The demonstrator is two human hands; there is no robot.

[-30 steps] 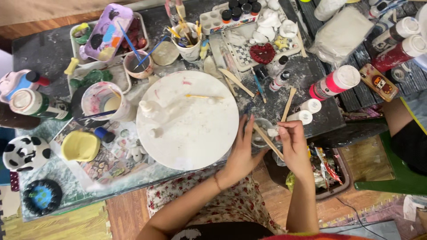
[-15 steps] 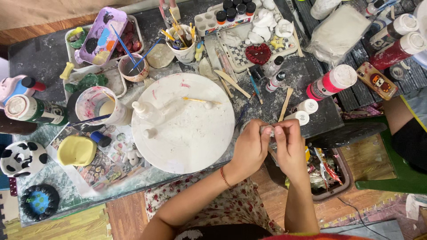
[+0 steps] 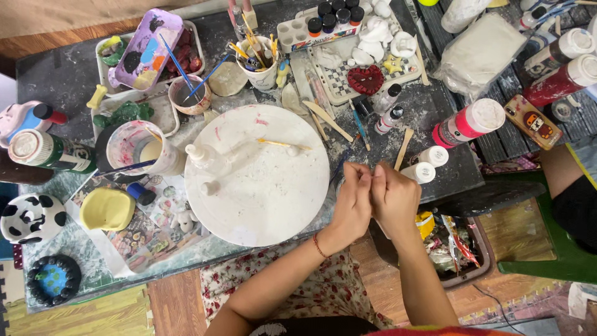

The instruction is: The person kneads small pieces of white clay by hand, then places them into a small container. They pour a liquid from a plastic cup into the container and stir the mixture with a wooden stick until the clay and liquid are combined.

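Head view: both hands are seen pressed together at the right edge of the round white board, over the near edge of the bench.
Left hand: curled, its fingertips brought against those of the other hand; a small thing seems to be pinched between them, but it is hidden by the fingers, so what is grasped cannot be told.
Right hand: also curled inward, knuckles up, touching the left hand; whether anything is held cannot be told.
Change: one second ago a thin wooden stick was held slanting between the two hands, which were slightly apart; half a second ago the hands had closed in on each other; now they are joined and the stick is no longer seen in them (it may be covered by the fingers).
Meaning: the work appears to have been drawn into the fingertips, a fine pinching or rolling action being judged likely.
Board: small white clay pieces are left standing at its left side, and a yellow-handled brush lies across its top, well apart from the hands.
Nearby: two white-capped bottles stand just beside the right hand; a wooden stick lies beyond them.
Further off: a cup of brushes and a paint-smeared mug are untouched.
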